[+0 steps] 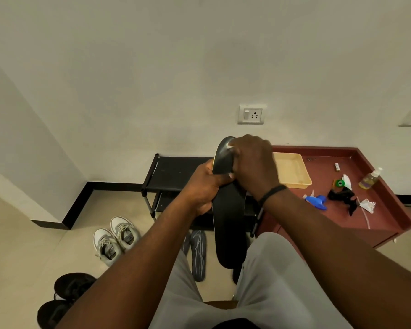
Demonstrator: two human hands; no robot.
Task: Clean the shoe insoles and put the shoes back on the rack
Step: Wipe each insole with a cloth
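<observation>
- Beige floor tiles [45, 233] meet a white wall with a black skirting; a switch-and-socket plate [251, 114] sits on the wall above the rack.
- Low, black shoe rack [173, 173] stands against the wall, with a dark red worktop [387, 210] with a raised rim just beside it on the right.
- On the worktop lie a yellow tray [292, 170], a blue spray head [316, 202], a small bottle of yellowish liquid [370, 179], a green-and-white item, something black and a scrap of packaging.
- A pair of white sneakers [115, 238] stands on the floor left of the rack; a pair of black shoes [62, 298] sits nearer, partly cut off by the left forearm.
- A grey insole [198, 255] lies on the floor between the person's knees.
- The black insole [228, 224] is held upright in front of the rack: the left hand [205, 188] has its grip clamped around the middle, and the right hand [253, 162] presses something white at the top end, its fingers curled over it.
- Both forearms and grey-trousered legs hide part of the rack and floor.
</observation>
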